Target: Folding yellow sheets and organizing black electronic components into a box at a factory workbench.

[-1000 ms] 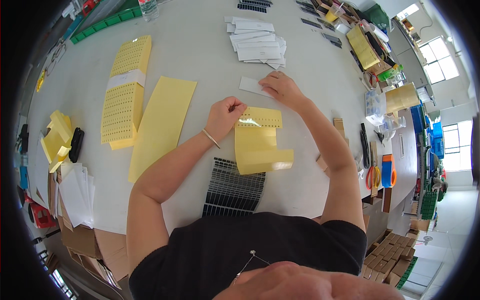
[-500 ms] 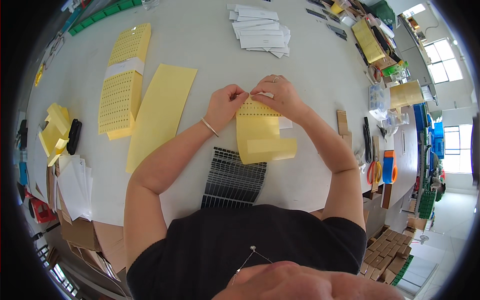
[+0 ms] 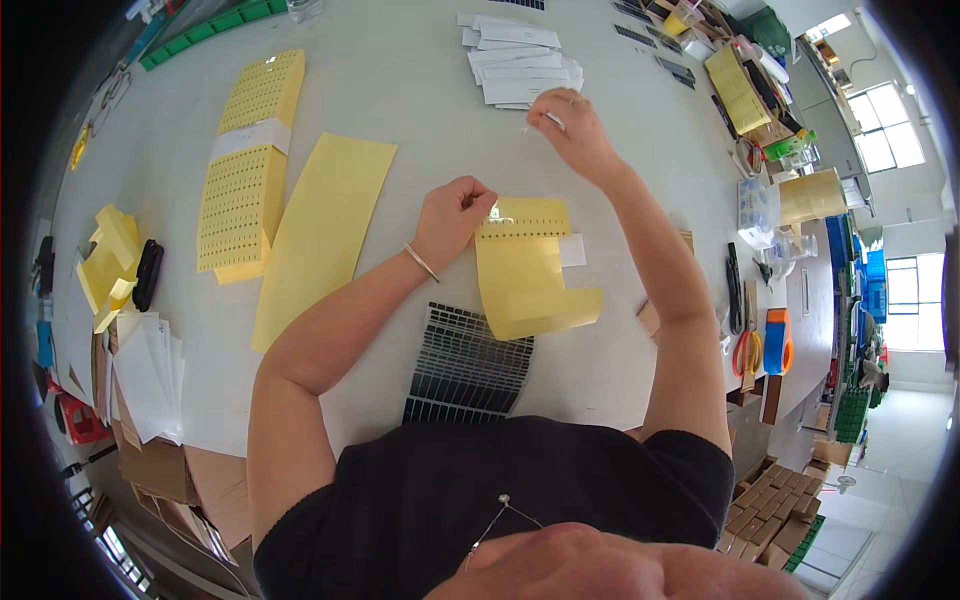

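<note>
My left hand (image 3: 455,215) is closed, thumb and fingers pinched at the upper left corner of a yellow sheet (image 3: 520,270). The sheet has a row of small dark marks, a shiny strip near its top, and a lower end that curls up to the right. A bit of white paper (image 3: 572,250) shows from under its right side. Beyond the sheet, my right hand (image 3: 575,135) is raised with its fingertips pinched together, close to a stack of white cards (image 3: 520,65). Whatever it pinches is too small to make out. A sheet of black rectangular stickers (image 3: 470,365) lies between my body and the yellow sheet.
Left of my arm lie a long plain yellow sheet (image 3: 330,220) and a banded stack of marked yellow sheets (image 3: 245,180). At the far left are white papers (image 3: 148,370) and a black stapler-like object (image 3: 148,273). Scissors (image 3: 745,350) and an orange-and-blue tape roll (image 3: 778,342) sit along the right edge.
My right hand has left the top of the yellow sheet and moved away, up toward the white cards. My left hand stays at the sheet's corner.
</note>
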